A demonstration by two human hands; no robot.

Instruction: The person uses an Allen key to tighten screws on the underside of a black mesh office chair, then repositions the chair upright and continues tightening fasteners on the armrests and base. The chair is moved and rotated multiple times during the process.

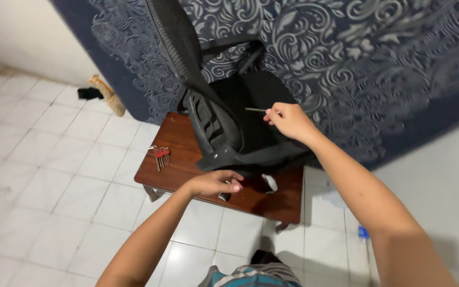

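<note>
A black office chair seat with mesh back (240, 114) lies on a small brown wooden table (179, 141). My right hand (289, 120) hovers over the seat and pinches a thin metal rod-like tool (255, 110) that points left. My left hand (214, 182) rests at the front edge of the chair's base, its fingers curled around a small dark fitting there. A red-handled set of hex keys (160, 155) lies on the table's left part, apart from both hands.
A dark blue patterned mattress (357, 58) leans behind the table. White floor tiles (54, 175) surround it. A woven brush and a black item (102, 94) lie at the wall, and a white scrap (270, 182) sits on the table.
</note>
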